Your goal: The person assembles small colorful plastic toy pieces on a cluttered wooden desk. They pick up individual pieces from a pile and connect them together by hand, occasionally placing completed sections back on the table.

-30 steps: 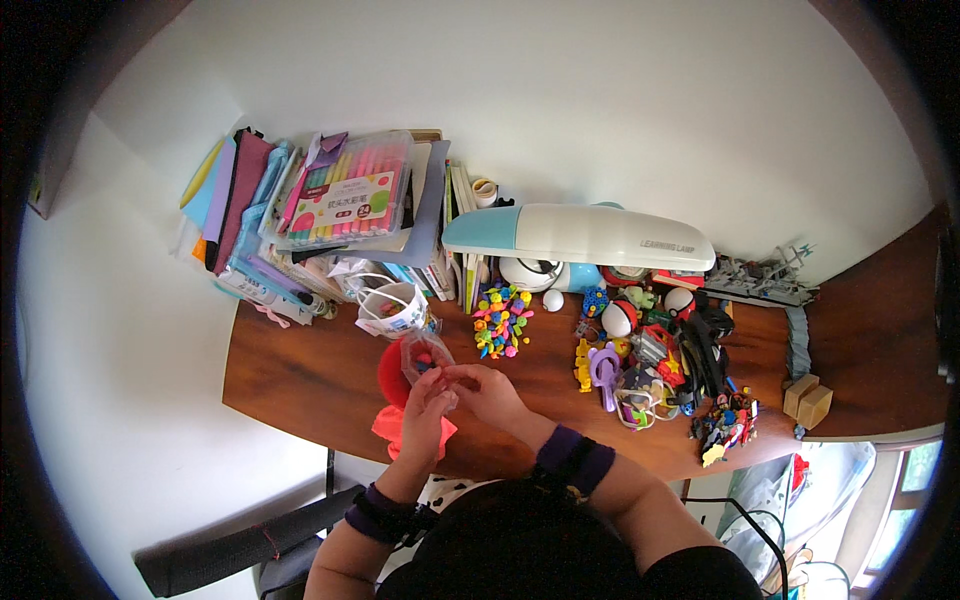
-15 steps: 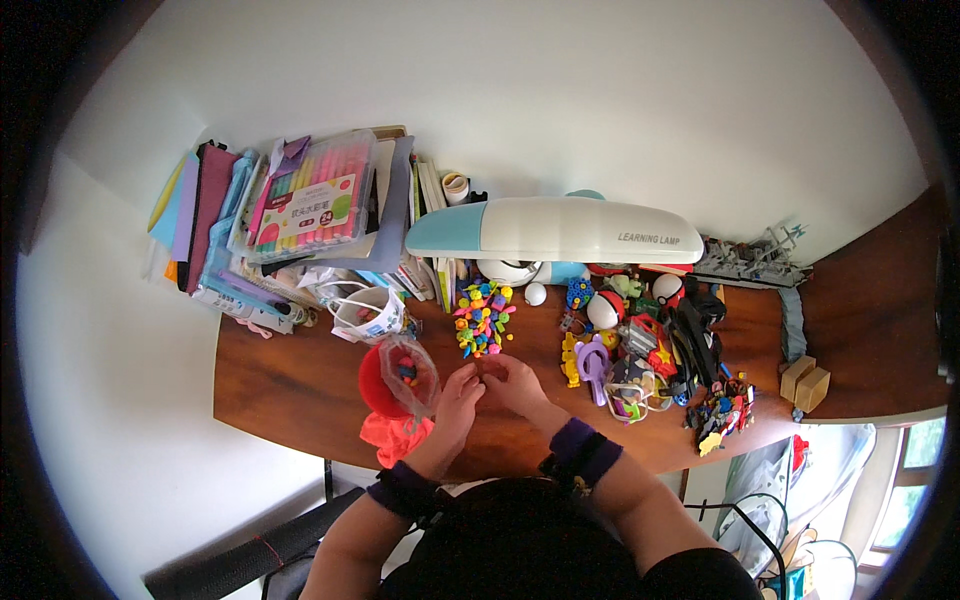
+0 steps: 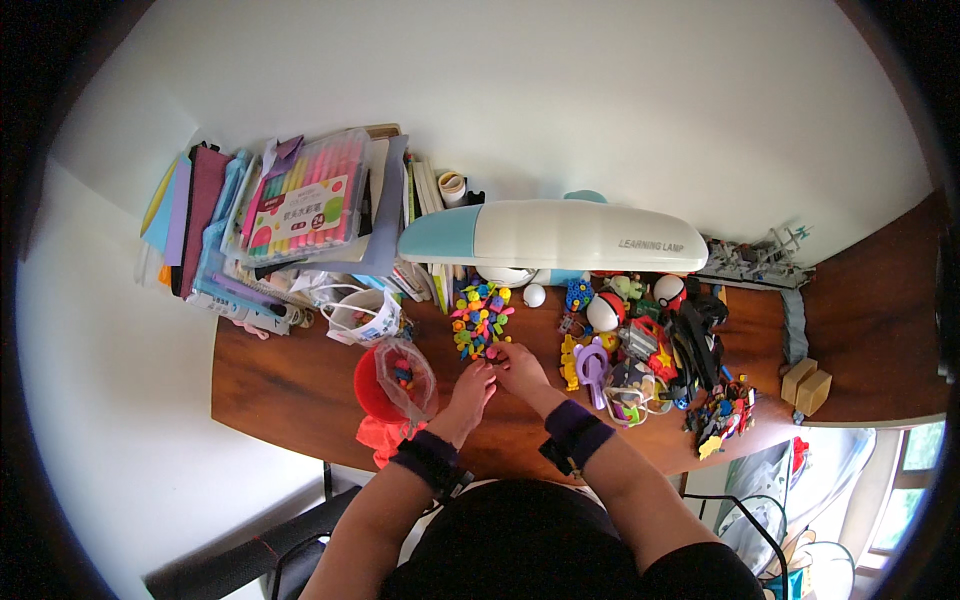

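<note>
My left hand [image 3: 470,396] and my right hand [image 3: 521,373] meet over the front of the wooden desk, fingertips almost touching. Both have bent, closed fingers; whatever they hold is too small to name. A small pink piece [image 3: 491,353] shows at the right fingertips, but I cannot tell whether it is gripped. Just beyond lies a heap of small, brightly coloured plastic pieces [image 3: 482,318]. Left of my left hand stands a red bucket [image 3: 371,388], with a clear plastic bag [image 3: 418,383] at its mouth and several coloured pieces [image 3: 403,374] inside.
A white handled basket [image 3: 366,318] stands behind the bucket, and orange-red cloth [image 3: 378,440] lies in front. Assorted toys [image 3: 640,345] crowd the right side. A long lamp [image 3: 560,235] spans the back, beside stacked books and a marker case [image 3: 305,205]. Small cardboard boxes [image 3: 806,386] sit far right.
Both hands have shifted slightly; the left moved right and the right moved a little forward, toward the heap. The fingertips are now nearer the pink piece.
</note>
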Demonstrator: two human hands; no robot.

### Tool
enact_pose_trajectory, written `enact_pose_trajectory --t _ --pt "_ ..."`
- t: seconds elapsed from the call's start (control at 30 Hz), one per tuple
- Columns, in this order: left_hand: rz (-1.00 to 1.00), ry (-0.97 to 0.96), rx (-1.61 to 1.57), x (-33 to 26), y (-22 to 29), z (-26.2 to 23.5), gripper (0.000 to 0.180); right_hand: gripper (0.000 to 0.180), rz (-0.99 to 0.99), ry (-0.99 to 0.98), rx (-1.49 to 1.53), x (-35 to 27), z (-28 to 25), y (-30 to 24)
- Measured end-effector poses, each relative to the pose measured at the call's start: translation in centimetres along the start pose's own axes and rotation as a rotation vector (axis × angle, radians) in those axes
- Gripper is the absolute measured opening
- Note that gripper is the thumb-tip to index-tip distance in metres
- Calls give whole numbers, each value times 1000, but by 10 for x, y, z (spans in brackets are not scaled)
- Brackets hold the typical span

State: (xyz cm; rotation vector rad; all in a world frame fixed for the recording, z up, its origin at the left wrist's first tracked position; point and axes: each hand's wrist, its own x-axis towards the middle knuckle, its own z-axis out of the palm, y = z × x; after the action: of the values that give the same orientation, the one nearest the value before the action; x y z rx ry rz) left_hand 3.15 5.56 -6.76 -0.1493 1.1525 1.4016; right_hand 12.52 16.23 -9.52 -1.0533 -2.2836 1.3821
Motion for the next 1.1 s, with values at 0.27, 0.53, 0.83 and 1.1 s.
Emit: enact_pose_trajectory --t 0.27,0.53,0.83,1.1 --pt "-98 13 103 10 0 3 36 29 29 8 40 -11 3 6" --pt "-142 26 163 6 -4 0 24 28 41 34 9 -22 7 17" --pt "-79 -23 191 -4 -9 2 22 31 165 -69 115 -38 -5 1" --pt "152 -123 241 -76 42 24 41 27 41 -57 293 -35 -35 -83"
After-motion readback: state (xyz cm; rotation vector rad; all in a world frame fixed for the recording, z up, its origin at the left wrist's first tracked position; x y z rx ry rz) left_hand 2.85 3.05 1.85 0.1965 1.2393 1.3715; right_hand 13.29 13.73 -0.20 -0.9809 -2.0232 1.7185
